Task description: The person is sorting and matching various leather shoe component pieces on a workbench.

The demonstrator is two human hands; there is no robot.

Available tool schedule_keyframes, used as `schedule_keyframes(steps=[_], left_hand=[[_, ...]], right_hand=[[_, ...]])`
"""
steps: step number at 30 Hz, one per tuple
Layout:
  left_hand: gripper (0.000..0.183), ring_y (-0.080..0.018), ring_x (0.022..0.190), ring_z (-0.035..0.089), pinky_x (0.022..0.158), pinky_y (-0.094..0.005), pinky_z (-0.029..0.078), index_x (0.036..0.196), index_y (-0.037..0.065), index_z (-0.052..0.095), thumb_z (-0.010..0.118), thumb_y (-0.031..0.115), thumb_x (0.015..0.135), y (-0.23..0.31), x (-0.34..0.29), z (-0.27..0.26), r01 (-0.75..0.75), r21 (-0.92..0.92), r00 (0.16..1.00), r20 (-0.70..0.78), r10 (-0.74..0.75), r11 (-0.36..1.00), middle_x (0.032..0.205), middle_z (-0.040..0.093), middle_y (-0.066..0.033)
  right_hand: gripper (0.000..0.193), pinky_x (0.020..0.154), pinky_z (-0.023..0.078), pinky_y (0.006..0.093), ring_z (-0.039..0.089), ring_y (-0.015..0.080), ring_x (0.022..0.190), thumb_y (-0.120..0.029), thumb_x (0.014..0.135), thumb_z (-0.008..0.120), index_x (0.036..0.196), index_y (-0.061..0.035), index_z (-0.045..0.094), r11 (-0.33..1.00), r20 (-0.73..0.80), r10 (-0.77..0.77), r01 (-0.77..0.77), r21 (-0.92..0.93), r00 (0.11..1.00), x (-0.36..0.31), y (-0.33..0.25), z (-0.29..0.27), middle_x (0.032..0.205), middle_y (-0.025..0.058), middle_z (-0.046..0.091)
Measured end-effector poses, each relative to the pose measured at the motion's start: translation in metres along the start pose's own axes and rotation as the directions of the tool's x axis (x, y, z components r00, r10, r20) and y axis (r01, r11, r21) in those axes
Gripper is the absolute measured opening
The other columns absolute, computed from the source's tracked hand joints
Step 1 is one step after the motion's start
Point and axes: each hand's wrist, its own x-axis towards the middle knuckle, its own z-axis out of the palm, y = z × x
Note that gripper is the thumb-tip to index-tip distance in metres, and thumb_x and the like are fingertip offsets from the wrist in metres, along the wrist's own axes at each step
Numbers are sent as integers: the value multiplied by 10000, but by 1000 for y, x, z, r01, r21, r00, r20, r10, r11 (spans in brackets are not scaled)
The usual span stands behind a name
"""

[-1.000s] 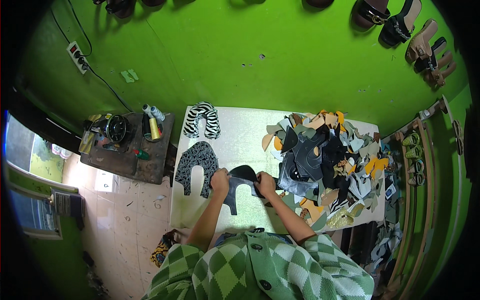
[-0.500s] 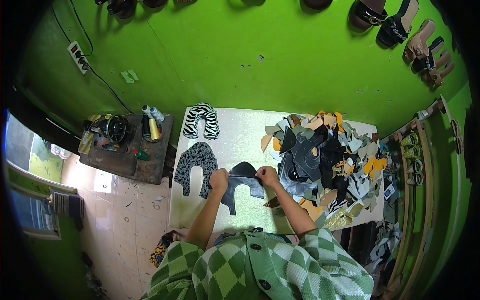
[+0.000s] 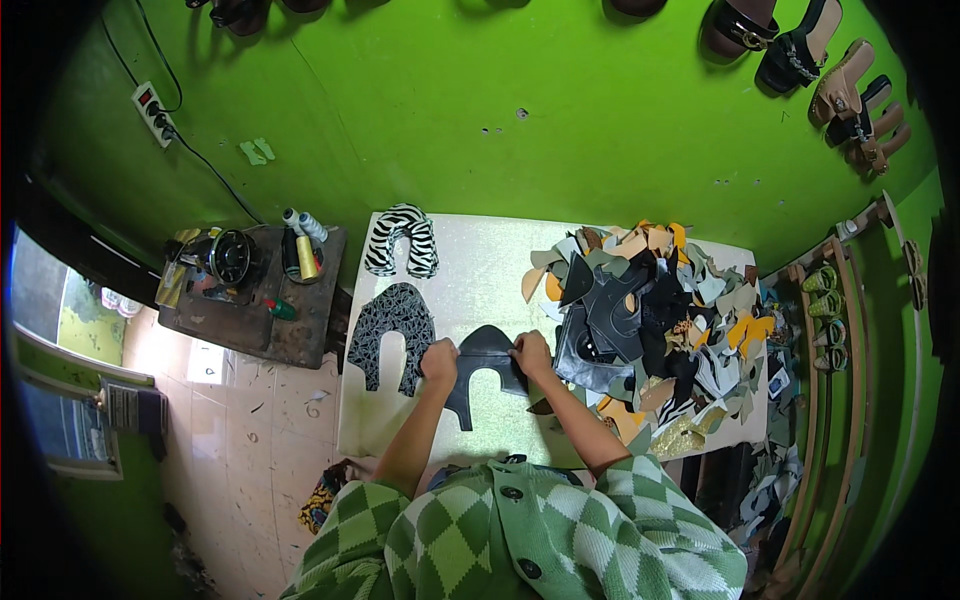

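A black leather-like shoe upper piece (image 3: 486, 342), arched at the top with a U-shaped cutout, lies in front of me. A crease or seam line crosses it. My left hand (image 3: 438, 362) is closed on its left edge, and on the right edge my right hand (image 3: 532, 354) pinches it with thumb and fingers. To the left lies a grey-and-black patterned upper piece (image 3: 396, 315) of similar shape. Beyond that, a zebra-striped upper piece (image 3: 402, 236) rests near the table's far left corner.
Leather and fabric scraps (image 3: 665, 330) form a large heap on the right of the white table (image 3: 470, 255). A dark side table (image 3: 312, 340) at left bears a sewing machine (image 3: 232, 258) and thread spools (image 3: 305, 258). Sandals (image 3: 790, 50) line the green wall; a wooden rack (image 3: 820, 430) stands right.
My right hand has shifted slightly left and its fingers have curled closer over the black piece's edge. The upper part of the piece looks flatter. My left hand has barely moved.
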Motion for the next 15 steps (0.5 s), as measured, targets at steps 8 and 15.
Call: schedule_keyframes(steps=[8, 15], left_hand=[[71, -311, 818, 612, 684, -386, 514, 846, 81, 602, 589, 115, 785, 11, -8, 2, -127, 91, 982, -127, 138, 988, 878, 597, -103], [139, -191, 911, 569, 685, -328, 488, 900, 132, 600, 531, 99, 784, 13, -27, 14, -342, 257, 924, -83, 373, 904, 926, 557, -17]], right_hand=[[253, 708, 469, 405, 571, 331, 806, -87, 652, 754, 843, -38, 597, 998, -59, -9, 5, -61, 998, -7, -12, -3, 868, 142, 551], [113, 699, 466, 383, 561, 301, 825, -72, 780, 553, 882, -42, 589, 885, -49, -444, 429, -182, 895, -27, -10, 8, 887, 117, 549]])
